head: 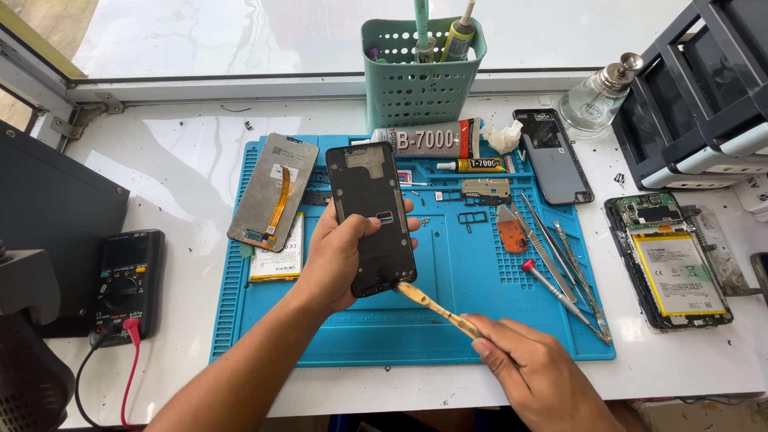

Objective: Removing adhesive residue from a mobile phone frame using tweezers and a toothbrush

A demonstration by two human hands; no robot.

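Left hand (340,256) holds a black rectangular phone frame (372,218) lifted clear above the blue silicone work mat (456,320), tilted so its inner face turns toward the camera; the fingers (410,226) wrap the right edge and the thumb braces the left, a grip that leaves the lower end open to be worked on. Right hand (532,368) pinches a slim brass-coloured flat tool (436,306), fingers closed narrow round its handle near the lower end, the tip touching the frame's bottom corner just below the left palm. The tool lies at a shallow slant, seemingly so the tip can run along the frame's edge. Just left of the left fingers a detached phone screen with an orange flex cable (274,192) leans face down, partly over a white flat battery (278,256), both parked out of the way on the mat. Beyond the fingers, at the mat's far edge, lie a large grey glue tube (428,141) and a small yellow glue tube (472,166), close at hand. To the right of the right fingers sit an orange triangular pick (512,236), a row of metal tweezers and pry tools (560,256), and a red-tipped screwdriver (552,288), fanned out within reach. Farther right on the white surface (176,160) rests an opened phone showing its battery (670,260); a dark back cover (554,156) lies behind it. A black multimeter (124,276) sits well left; a teal perforated tool cup (416,76) stands at the back.
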